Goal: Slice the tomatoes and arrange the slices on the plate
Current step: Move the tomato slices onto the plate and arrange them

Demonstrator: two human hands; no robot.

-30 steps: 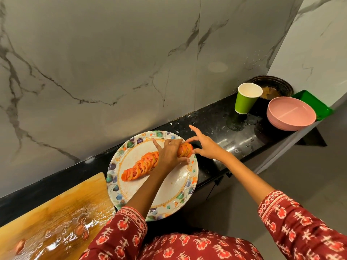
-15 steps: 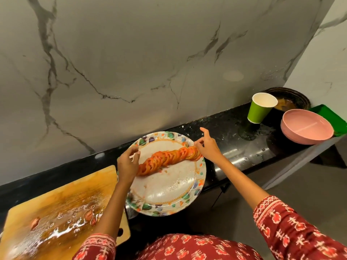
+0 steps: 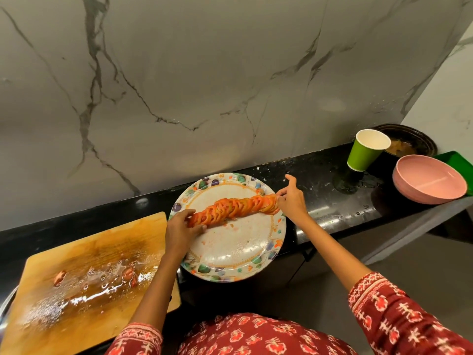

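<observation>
A row of overlapping tomato slices [image 3: 235, 210] runs slantwise across the flowered plate [image 3: 238, 254] on the black counter. My left hand [image 3: 179, 230] rests on the plate's left rim, its fingertips pinching the row's lower left end. My right hand [image 3: 291, 198] touches the row's upper right end with thumb and fingers, its index finger raised. The slices are pressed between the two hands. To the left lies a wet wooden cutting board [image 3: 84, 280] with small tomato scraps [image 3: 129, 274] and juice on it.
A green paper cup [image 3: 364, 152], a pink bowl [image 3: 430, 179], a dark bowl [image 3: 409, 142] and a green tray [image 3: 458, 161] stand at the counter's right end. A marble wall rises right behind the narrow counter. The plate overhangs the counter's front edge.
My left hand slid from the middle of the row to its left end, and the slices spread out into a longer line. My right hand stayed at the right end.
</observation>
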